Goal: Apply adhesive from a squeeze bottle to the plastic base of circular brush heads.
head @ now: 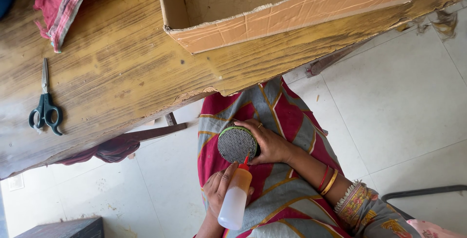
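Head view: low in the frame, your left hand [219, 189] grips a squeeze bottle [235, 199], red tip touching the round mesh disc [236, 144] your right hand [268, 143] clasps at centre. Farther up, scissors [45, 105] lie left on the wooden table [121, 67]; a cardboard box [272, 14] sits top.

bangles [327, 181]: red, gold | ring [260, 125] | sleeve [357, 203]: embroidered trim

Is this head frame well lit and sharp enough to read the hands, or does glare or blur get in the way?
Head view: even daylight, soft shadows, no harsh glare. The round mesh disc and squeeze bottle are sharp, as are the right hand and left hand. The scissors are crisp. The picture is rotated, with slight wide-angle stretch at the edges.
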